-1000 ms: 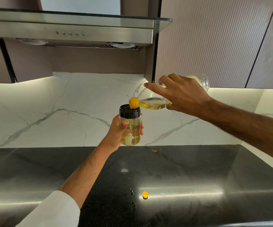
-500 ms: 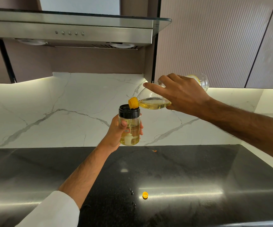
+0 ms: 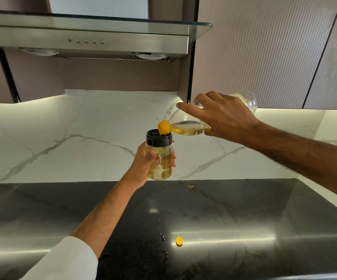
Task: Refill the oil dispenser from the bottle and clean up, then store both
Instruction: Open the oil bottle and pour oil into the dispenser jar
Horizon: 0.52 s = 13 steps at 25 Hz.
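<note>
One oil dispenser [image 3: 159, 156], a clear jar with a black collar, is held upright above the black countertop [image 3: 234, 209] by the left hand [image 3: 143, 168], fingers wrapped round it. The right hand [image 3: 222, 118] grips one oil bottle [image 3: 188, 128], tipped with its yellow spout at the dispenser's mouth. One yellow cap [image 3: 179, 241] lies on the countertop beside several dark droplets [image 3: 163, 238].

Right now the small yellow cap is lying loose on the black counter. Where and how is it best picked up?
Pinch the yellow cap across its round rim with thumb and forefinger, coming straight down from above. It lies flat and low on the black counter, so only its sides give any purchase. Both hands are busy: the left hand holds the dispenser and the right hand tilts the bottle.
</note>
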Available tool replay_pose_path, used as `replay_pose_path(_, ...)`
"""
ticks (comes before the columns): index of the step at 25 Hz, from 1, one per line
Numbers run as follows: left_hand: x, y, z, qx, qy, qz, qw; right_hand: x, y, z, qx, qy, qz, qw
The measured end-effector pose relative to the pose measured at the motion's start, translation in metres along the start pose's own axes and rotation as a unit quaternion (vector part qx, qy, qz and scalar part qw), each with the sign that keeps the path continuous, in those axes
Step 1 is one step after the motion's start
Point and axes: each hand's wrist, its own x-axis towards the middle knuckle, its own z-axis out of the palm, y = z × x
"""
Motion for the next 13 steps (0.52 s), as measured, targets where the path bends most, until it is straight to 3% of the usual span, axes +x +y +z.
replay_pose_path(13,0.0017,-0.0012,0.0,0.002,-0.001,-0.002,1.0,0.0003,-0.0002,0.0019,0.004,0.002,0.001,1.0)
